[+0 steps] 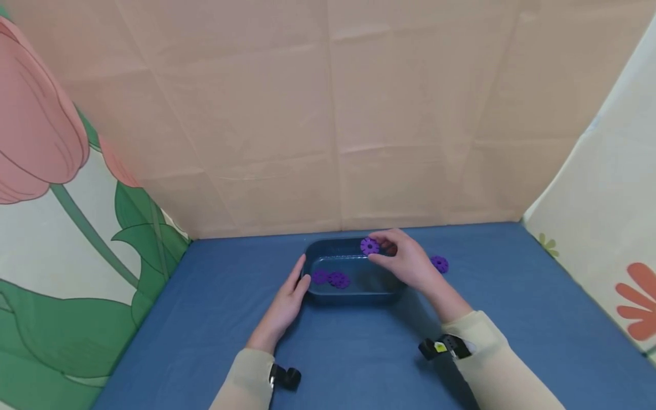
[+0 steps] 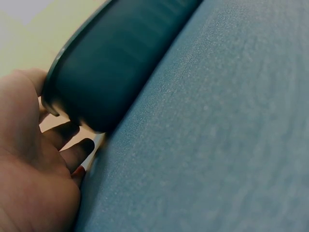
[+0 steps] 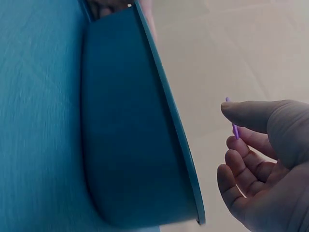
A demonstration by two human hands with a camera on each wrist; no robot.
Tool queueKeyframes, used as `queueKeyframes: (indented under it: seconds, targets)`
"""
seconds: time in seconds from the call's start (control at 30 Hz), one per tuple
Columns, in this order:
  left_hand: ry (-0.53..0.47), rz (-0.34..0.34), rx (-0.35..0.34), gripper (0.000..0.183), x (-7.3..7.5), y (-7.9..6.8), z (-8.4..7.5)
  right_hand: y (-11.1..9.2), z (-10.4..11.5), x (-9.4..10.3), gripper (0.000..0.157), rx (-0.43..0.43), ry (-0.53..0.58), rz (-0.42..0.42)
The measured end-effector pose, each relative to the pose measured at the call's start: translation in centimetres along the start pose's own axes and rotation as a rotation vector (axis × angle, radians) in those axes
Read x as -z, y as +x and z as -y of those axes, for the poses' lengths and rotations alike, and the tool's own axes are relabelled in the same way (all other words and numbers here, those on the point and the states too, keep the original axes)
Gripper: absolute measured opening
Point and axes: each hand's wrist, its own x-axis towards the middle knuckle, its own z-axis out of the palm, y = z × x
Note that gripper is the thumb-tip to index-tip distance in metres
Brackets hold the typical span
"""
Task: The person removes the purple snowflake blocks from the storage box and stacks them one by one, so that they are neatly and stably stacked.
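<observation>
A dark blue tray [image 1: 353,298] with a raised rim stands on the cloth. My left hand [image 1: 282,304] grips its left end, thumb at the near corner and fingers along the outside; in the left wrist view, fingers [image 2: 70,145] lie against the tray's end wall [image 2: 106,72]. Above the tray's far right part, my right hand [image 1: 407,259] pinches a purple snowflake building disc [image 1: 369,246] between thumb and fingers. The right wrist view shows that disc [image 3: 235,130] edge-on, beyond the tray rim. Inside the tray lie a purple disc [image 1: 320,277] and more purple discs [image 1: 339,280] close together.
One purple disc [image 1: 439,263] lies on the blue cloth [image 1: 338,353] right of the tray, behind my right wrist. A beige cloth wall [image 1: 328,142] rises behind the table. Flower-printed panels [image 1: 87,245] stand at the sides.
</observation>
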Motion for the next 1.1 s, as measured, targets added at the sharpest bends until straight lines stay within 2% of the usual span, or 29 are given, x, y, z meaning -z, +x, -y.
queueKeyframes:
  seconds: [0.17,0.37,0.47,0.7,0.93,1.1]
  targets:
    - [-0.003,0.005,0.004,0.066,0.0,-0.1,-0.3,-0.5,-1.3,1.3,0.042,0.001,-0.007,-0.026]
    - [-0.02,0.049,0.038,0.06,0.4,-1.4,-3.0,-0.7,-3.0,2.8,0.046,-0.041,-0.003,-0.046]
    - [-0.003,0.064,0.042,0.061,0.6,-1.8,-3.8,-0.6,-3.8,3.7,0.047,-0.061,-0.006,-0.055]
    - [0.001,0.06,0.038,0.063,0.7,-1.9,-3.8,-0.6,-5.6,5.8,0.049,-0.111,-0.02,-0.085]
    - [0.018,0.061,0.045,0.063,0.8,-1.9,-3.7,-1.1,-7.8,7.4,0.059,-0.164,-0.041,-0.057]
    - [0.014,0.065,0.044,0.063,0.8,-1.9,-3.7,-1.5,-9.3,8.3,0.063,-0.201,-0.111,-0.035]
